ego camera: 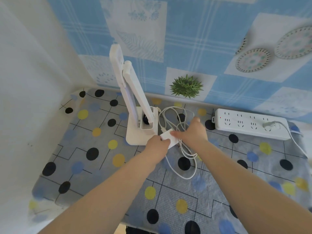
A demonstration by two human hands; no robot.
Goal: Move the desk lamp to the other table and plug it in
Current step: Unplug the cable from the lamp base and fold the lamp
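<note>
Smooth white plastic lamp [133, 98], woven tablecloth [168, 196]

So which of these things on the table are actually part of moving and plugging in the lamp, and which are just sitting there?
Part of the job:
- desk lamp, standing folded
- white adapter, held between left hand and right hand
- coiled white cable
- power strip, one plug already in it

Just lying about:
- green plant
- spotted tablecloth
- patterned plates on the wall
</note>
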